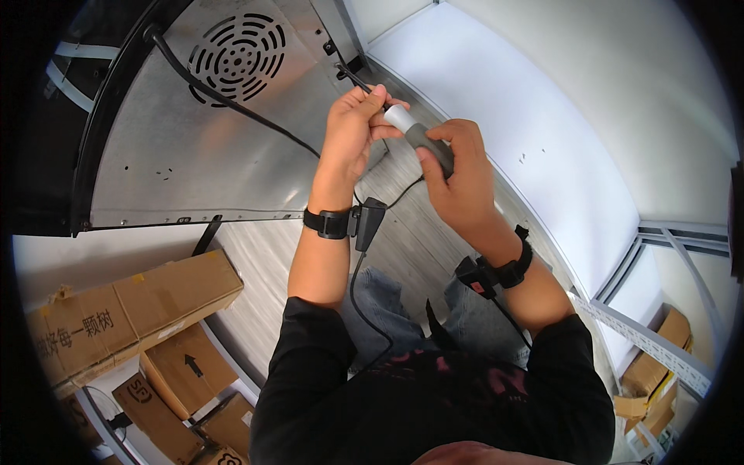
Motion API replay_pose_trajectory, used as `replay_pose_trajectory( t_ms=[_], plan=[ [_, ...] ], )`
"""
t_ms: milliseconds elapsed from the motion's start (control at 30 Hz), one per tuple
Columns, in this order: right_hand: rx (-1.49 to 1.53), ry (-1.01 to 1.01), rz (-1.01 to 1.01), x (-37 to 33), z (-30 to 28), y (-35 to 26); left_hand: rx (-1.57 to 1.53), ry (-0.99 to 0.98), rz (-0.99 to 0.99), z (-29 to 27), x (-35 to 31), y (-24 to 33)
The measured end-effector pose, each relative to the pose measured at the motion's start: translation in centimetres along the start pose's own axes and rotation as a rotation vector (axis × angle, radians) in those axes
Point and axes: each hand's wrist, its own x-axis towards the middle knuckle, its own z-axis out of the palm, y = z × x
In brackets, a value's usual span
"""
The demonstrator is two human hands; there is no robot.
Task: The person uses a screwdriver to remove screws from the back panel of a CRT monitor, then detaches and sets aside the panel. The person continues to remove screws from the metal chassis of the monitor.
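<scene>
My right hand (465, 167) wraps round the grey grip of what looks like an electric screwdriver (418, 136) with a white nose. A thin dark shaft (355, 77) runs from that nose up and left, its far end at the edge of a metal panel (256, 155). Close to the nose, my left hand (360, 124) has thumb and fingers curled together around the shaft. Part of the shaft is hidden behind those fingers. Small black fittings (331, 48) sit along the panel edge near the shaft's end.
A thick black cable (232, 105) leaves the panel beside its round vent (238, 60) and passes behind my left wrist. Cardboard boxes (139, 310) stand at lower left, more cardboard (659, 356) at lower right. A white panel (527, 132) with a metal frame rises on the right.
</scene>
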Motion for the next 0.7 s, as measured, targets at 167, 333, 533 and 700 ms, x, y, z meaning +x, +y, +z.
replay_pose_trajectory(
  t_ms=[167, 333, 533, 700],
  plan=[
    [-0.082, 0.021, -0.14, 0.0, -0.1, -0.2, 0.128, 0.029, -0.042, -0.5, -0.2, 0.4],
    [0.194, -0.019, 0.13, 0.5, -0.5, -1.3, 0.043, -0.021, 0.03, -0.9, 0.3, -0.6],
    [0.009, -0.063, 0.044, 0.3, -0.4, -0.3, -0.035, 0.016, 0.001, 0.2, -0.1, -0.1],
    [0.014, 0.003, 0.014, 0.3, -0.1, -0.2, 0.041, 0.007, -0.039, 0.1, -0.3, -0.3]
  ],
)
